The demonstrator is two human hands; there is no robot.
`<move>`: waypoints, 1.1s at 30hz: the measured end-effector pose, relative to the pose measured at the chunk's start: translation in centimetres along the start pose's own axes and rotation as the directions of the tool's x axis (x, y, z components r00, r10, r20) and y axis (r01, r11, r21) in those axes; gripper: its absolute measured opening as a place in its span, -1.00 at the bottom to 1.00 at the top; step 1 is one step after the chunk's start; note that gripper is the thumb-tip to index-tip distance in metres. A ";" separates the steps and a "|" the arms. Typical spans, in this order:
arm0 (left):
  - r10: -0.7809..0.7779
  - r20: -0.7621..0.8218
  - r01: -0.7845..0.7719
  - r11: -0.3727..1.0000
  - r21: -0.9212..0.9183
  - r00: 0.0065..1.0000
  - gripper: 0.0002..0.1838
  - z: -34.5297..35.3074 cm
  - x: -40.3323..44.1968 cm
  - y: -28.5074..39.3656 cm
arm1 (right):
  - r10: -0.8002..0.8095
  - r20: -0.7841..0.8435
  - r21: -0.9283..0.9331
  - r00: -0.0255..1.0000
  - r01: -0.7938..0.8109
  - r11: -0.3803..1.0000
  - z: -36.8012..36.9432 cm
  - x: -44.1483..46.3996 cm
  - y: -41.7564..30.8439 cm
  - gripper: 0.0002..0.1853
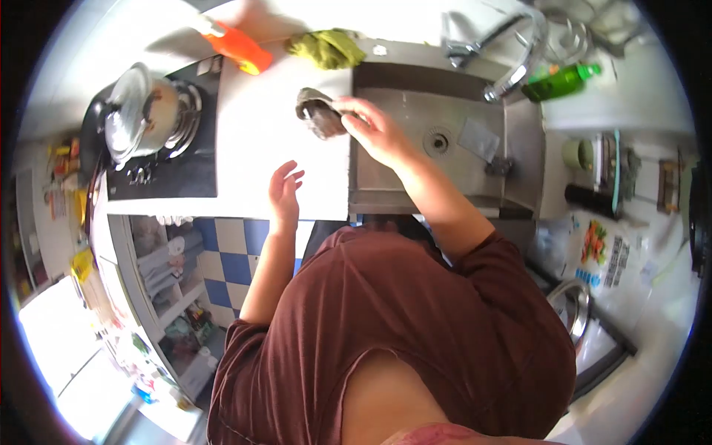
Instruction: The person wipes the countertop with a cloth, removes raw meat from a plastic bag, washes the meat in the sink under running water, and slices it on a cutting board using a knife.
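My right hand reaches over the seam between the white counter and the sink. Its fingers are closed on a crumpled dark grey cloth, which hangs over the counter's right side. Near the counter's front edge, my left hand is held with its fingers apart and nothing in them. A green cloth lies bunched at the back of the counter, and left of it is an orange bottle with a white top.
On the left, a lidded pot sits on the black stove. The steel sink has a drain and a faucet. A green bottle stands behind its right corner. Shelves are below, left.
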State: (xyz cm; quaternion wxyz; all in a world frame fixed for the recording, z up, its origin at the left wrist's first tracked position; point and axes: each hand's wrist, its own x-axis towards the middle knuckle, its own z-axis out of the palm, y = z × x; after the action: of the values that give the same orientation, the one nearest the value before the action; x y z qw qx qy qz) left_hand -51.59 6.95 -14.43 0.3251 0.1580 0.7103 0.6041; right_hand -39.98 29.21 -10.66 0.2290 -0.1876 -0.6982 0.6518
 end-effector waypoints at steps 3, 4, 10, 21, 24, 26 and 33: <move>0.017 -0.100 -0.015 1.000 0.026 0.995 -0.65 -1.1 -2.3 0.0 | 0.124 0.125 0.125 0.984 -0.140 0.982 1.9 1.0 -0.7 -0.69; 0.019 -0.137 -0.014 0.999 0.039 0.990 -0.65 -1.5 -3.1 -0.4 | 0.145 0.163 0.107 0.976 -0.164 0.981 2.3 1.2 -0.8 -0.70; -0.018 -0.282 0.010 1.000 -0.029 0.959 -0.67 -4.2 -7.8 -1.2 | 0.142 0.315 0.089 0.938 -0.178 0.980 4.9 0.7 0.3 -0.75; 0.056 -0.417 -0.086 0.995 -0.053 0.907 -0.63 -11.7 -15.6 -1.8 | 0.242 0.624 -0.215 0.743 -0.134 0.967 15.3 -6.3 -2.7 -0.79; 0.030 -0.469 -0.049 0.998 -0.029 0.883 -0.63 -15.5 -20.3 -2.7 | 0.241 0.735 -0.249 0.633 -0.078 0.965 20.2 -8.9 -4.9 -0.75; 0.014 -0.540 -0.055 0.997 -0.060 0.841 -0.64 -18.0 -23.8 -4.1 | 0.279 0.794 -0.299 0.540 -0.053 0.953 23.3 -10.4 -6.3 -0.74; -0.124 -0.721 -0.037 0.979 -0.203 0.682 -0.63 -24.2 -35.5 -11.2 | 0.302 0.886 -0.352 0.353 0.086 0.932 33.7 -14.9 -7.2 -0.70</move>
State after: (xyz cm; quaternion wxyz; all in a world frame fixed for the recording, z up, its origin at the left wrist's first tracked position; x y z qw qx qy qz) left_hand -39.27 -35.68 -14.20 0.0440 -0.1462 0.7198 0.6772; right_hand -46.40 -7.47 -6.11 -0.2860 0.1310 -0.7902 0.5260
